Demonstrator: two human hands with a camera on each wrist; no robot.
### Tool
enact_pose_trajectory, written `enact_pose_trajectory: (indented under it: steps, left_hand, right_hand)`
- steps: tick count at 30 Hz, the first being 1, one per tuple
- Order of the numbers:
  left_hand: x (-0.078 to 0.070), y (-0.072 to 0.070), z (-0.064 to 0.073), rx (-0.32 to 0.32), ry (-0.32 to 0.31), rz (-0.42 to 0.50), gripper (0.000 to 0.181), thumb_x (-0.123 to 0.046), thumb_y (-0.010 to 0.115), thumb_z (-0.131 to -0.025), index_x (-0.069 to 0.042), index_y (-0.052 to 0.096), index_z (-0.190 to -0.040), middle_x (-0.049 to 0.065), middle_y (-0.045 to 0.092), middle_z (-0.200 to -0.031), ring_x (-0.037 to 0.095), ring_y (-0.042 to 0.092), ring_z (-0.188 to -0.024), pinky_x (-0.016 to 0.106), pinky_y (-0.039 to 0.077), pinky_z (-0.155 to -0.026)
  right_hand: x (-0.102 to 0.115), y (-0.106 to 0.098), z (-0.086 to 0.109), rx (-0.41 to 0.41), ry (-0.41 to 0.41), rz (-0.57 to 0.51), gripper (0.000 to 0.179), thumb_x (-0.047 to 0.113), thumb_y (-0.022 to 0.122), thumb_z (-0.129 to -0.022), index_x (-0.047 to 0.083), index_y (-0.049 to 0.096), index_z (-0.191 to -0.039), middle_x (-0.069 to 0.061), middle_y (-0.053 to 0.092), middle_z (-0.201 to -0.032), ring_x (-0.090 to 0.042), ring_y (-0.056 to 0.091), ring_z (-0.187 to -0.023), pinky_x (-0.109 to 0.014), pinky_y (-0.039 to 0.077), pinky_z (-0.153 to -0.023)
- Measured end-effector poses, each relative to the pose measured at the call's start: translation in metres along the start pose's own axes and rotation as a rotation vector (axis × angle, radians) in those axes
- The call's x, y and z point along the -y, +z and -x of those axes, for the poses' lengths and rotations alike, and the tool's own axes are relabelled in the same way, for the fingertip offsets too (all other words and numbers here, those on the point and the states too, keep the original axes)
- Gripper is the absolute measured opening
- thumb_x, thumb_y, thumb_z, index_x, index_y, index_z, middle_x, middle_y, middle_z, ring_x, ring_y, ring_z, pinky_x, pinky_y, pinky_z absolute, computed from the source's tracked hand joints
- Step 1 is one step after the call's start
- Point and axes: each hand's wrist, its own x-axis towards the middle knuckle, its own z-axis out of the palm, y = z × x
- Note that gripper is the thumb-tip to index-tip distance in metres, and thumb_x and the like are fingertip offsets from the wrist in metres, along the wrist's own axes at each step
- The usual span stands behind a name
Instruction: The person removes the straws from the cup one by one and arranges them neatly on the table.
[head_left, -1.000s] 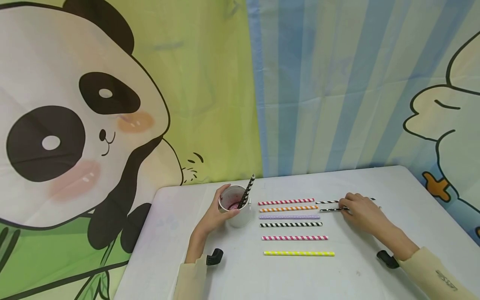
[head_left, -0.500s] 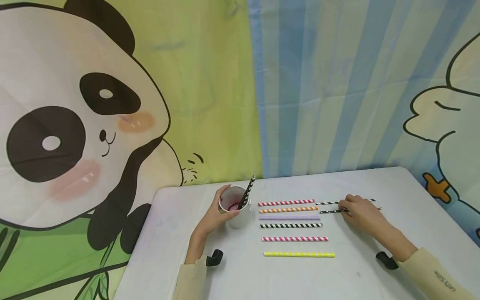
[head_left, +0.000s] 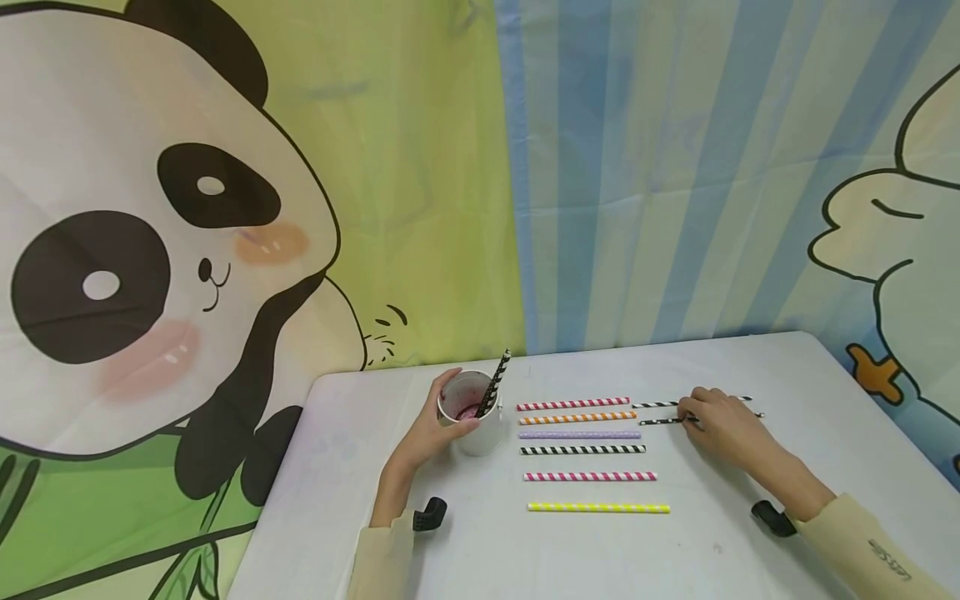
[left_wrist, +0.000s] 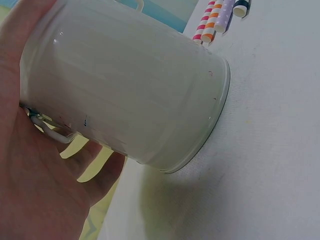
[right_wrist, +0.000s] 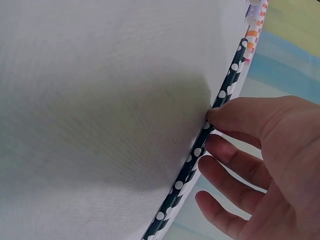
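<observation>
My left hand (head_left: 429,433) grips a white pail-like cup (head_left: 483,437) round its side, thumb near the rim. Some black-and-white paper straws (head_left: 492,387) lean out of it, and pink stains show inside. The left wrist view shows the cup's smooth wall (left_wrist: 125,85) and fingers behind it. At the right, my right hand (head_left: 726,427) pinches a black paper straw with white dots (right_wrist: 178,185) between thumb and fingertips, low over the table. Just behind that straw lies a black-and-white striped straw (head_left: 652,405), partly hidden by the hand.
Between the hands, several straws lie in a column on the white table (head_left: 465,567): red-striped (head_left: 573,404), orange (head_left: 577,417), lilac (head_left: 579,435), black-striped (head_left: 582,450), pink-striped (head_left: 589,477) and yellow (head_left: 598,507). A panda-printed cloth (head_left: 420,208) and a blue-striped cloth (head_left: 637,167) hang behind.
</observation>
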Motion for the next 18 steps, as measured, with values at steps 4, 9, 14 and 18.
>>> enact_pose_trajectory:
  steps: [4,9,14,18]
  left_hand:
    - [-0.014,0.0,0.005,0.012,-0.007,0.008,0.095,-0.012,0.08,-0.084,-0.022,0.021,-0.158,0.018,0.037,-0.153,0.038,0.036,-0.141,0.06,0.027,-0.115]
    - [-0.029,0.001,0.013,0.011,-0.004,0.017,0.092,-0.013,0.08,-0.083,-0.02,0.024,-0.157,0.018,0.039,-0.151,0.038,0.037,-0.139,0.06,0.027,-0.114]
    - [-0.031,0.001,0.013,0.013,-0.011,0.02,0.093,-0.015,0.08,-0.084,-0.021,0.024,-0.157,0.018,0.038,-0.152,0.039,0.036,-0.14,0.061,0.026,-0.114]
    - [-0.031,0.001,0.012,0.015,-0.018,0.005,0.094,-0.017,0.08,-0.084,-0.021,0.022,-0.158,0.018,0.037,-0.152,0.038,0.036,-0.14,0.06,0.027,-0.114]
  right_hand:
    - [0.0,-0.001,0.001,-0.007,-0.009,0.003,0.013,0.007,0.078,-0.082,0.013,0.071,-0.09,-0.003,0.063,-0.088,-0.025,0.058,-0.077,-0.045,0.047,-0.068]
    - [0.001,-0.004,0.002,-0.033,-0.034,-0.003,0.014,0.007,0.078,-0.082,0.011,0.071,-0.093,-0.004,0.064,-0.089,-0.026,0.06,-0.077,-0.044,0.048,-0.066]
    - [0.007,-0.01,0.0,-0.042,-0.028,-0.036,0.019,0.008,0.08,-0.082,0.011,0.072,-0.099,-0.004,0.065,-0.092,-0.024,0.06,-0.079,-0.043,0.049,-0.069]
    - [0.017,-0.014,-0.002,-0.03,-0.018,-0.084,0.022,0.008,0.08,-0.082,0.012,0.072,-0.102,-0.005,0.066,-0.096,-0.025,0.062,-0.084,-0.045,0.051,-0.072]
